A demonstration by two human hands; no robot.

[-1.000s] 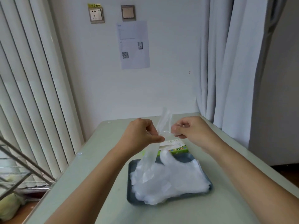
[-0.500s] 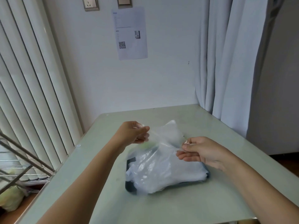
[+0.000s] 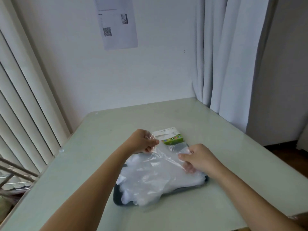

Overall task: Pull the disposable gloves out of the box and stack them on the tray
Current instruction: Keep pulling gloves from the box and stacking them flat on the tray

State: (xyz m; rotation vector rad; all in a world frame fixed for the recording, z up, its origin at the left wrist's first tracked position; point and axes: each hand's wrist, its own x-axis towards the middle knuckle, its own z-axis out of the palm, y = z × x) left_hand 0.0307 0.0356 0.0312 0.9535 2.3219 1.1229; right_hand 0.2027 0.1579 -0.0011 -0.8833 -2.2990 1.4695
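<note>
Blinds [image 3: 25, 97]: pale vertical slats run down the far left, beside the table.
Rack [image 3: 15, 172]: thin metal bars cross the lower left corner, off the table's left edge.
Table [image 3: 100, 147]: a pale green top stands against the white wall and carries everything you work with.
Your left hand [image 3: 143, 142]: the fingers are curled in and the thumb is closed against them, pinching the left edge of a clear glove; it hangs above the tray's far left corner, just left of the box.
Wall sheet [image 3: 117, 22]: a white paper with a square code is stuck on the wall above your hands.
Held glove [image 3: 166, 156]: thin clear film is stretched between your two hands, low over the pile, and its lower part drapes onto the pile.
Glove pile [image 3: 150, 185]: crumpled clear gloves lie heaped on the tray and cover most of it.
Tray [image 3: 117, 196]: dark and shallow, it shows only at its near-left corner and along its near rim.
Box [image 3: 170, 137]: white on top and green in front, it sits on the table just behind the tray.
Your right hand [image 3: 198, 160]: thumb and curled fingers nip the glove's right edge, above the tray's right side.
Curtain [image 3: 225, 55]: grey-white folds hang at the table's far right corner.
</note>
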